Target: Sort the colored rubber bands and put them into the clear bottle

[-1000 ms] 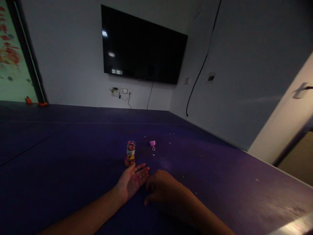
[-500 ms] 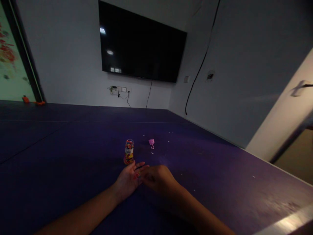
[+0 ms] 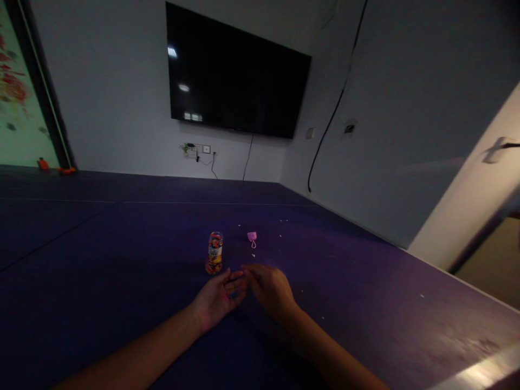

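Observation:
My left hand (image 3: 217,299) is palm up with its fingers stretched out. Small reddish and bluish spots show at its palm and fingers, too blurred to name. Close beside its fingertips is my right hand (image 3: 271,288), thumb and fingers pressed together. Whatever the right fingertips may hold is too small to make out. Just beyond the left fingers a clear jar (image 3: 214,253) of small multicoloured pieces, with a pale label, stands upright on the purple floor (image 3: 134,260).
A small pink object with a loop (image 3: 252,236) lies past the jar to the right. Several white scraps dot the floor. A black cable (image 3: 327,130) hangs down the right wall, and a television (image 3: 239,76) is mounted on the back wall.
My right hand has shifted slightly right and up, from over the left palm to its fingertips. The left palm is more exposed. The jar and pink object stay in place.

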### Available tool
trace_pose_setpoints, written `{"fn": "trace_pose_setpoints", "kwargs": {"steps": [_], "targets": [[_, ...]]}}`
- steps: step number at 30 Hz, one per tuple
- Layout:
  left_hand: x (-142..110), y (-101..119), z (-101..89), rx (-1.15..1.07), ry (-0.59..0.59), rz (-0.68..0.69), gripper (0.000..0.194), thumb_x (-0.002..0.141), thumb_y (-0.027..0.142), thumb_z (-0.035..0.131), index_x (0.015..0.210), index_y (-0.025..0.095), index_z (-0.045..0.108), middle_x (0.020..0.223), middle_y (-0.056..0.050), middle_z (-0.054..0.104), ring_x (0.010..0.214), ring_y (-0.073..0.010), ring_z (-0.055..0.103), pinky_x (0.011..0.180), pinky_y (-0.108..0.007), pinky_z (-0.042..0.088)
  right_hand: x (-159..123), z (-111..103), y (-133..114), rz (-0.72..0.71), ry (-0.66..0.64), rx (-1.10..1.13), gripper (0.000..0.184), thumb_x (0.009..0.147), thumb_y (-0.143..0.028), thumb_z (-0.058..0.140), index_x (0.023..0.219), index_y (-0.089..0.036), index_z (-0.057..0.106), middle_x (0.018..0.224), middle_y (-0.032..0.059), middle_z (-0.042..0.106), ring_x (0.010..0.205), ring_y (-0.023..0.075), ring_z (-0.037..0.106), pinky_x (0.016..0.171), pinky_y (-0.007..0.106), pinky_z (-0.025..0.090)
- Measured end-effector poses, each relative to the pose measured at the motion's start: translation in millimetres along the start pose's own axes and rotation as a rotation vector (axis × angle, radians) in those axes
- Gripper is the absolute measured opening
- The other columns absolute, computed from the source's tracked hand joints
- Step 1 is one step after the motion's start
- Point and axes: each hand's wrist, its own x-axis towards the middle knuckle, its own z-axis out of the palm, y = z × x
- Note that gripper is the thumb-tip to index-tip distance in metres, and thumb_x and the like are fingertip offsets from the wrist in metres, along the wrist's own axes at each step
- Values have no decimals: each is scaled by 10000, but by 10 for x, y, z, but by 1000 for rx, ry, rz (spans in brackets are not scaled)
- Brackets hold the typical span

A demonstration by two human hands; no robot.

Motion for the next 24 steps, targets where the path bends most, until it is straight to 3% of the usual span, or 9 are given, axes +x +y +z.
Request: {"fn": "trace_pose_setpoints", "kwargs": {"steps": [4, 9, 12, 18, 21, 24], "targets": [[11, 12, -39, 34, -46, -90, 253, 890, 281, 439, 716, 122, 533, 489, 16, 501, 365, -47, 432, 368, -139, 353, 6, 72, 38, 16, -9, 41, 286, 855, -273, 421, 1011, -211, 654, 971, 53, 696, 828, 171, 644, 716, 250, 444], [-25, 53, 16, 208, -125, -34, 404, 880, 426, 412, 565, 173, 400, 376, 92, 294, 268, -17, 181, 292, -124, 114, 22, 152, 77, 32, -55, -10, 275, 863, -277, 413, 956, -205, 660, 913, 51, 698, 791, 156, 635, 671, 233, 418], [-133, 234, 209, 395, -175, 112, 436, 847, 455, 466, 527, 175, 369, 361, 100, 256, 272, -10, 134, 299, -128, 62, 39, 178, 90, 26, -91, -16, 278, 873, -264, 395, 911, -203, 664, 837, 42, 695, 756, 147, 629, 637, 226, 398], [-216, 949, 737, 450, -184, 667, 421, 832, 421, 516, 519, 169, 389, 368, 89, 299, 291, -19, 236, 318, -137, 185, 45, 191, 59, -16, -108, 41, 246, 864, -280, 437, 915, -216, 669, 799, 29, 683, 717, 130, 610, 619, 219, 389], [-79, 1171, 830, 454, -170, 747, 396, 849, 399, 495, 540, 165, 413, 372, 87, 324, 283, -18, 245, 317, -136, 178, 10, 191, 2, -110, -212, 106, 220, 801, -375, 551, 891, -217, 675, 769, 13, 672, 662, 113, 590, 590, 206, 385], [96, 1208, 778, 483, -115, 744, 360, 839, 390, 514, 568, 163, 444, 380, 87, 349, 280, -19, 264, 318, -133, 177, -37, 205, -50, -270, -318, 131, 325, 693, -488, 644, 857, -209, 670, 757, -1, 656, 685, 112, 582, 604, 198, 390]]}}
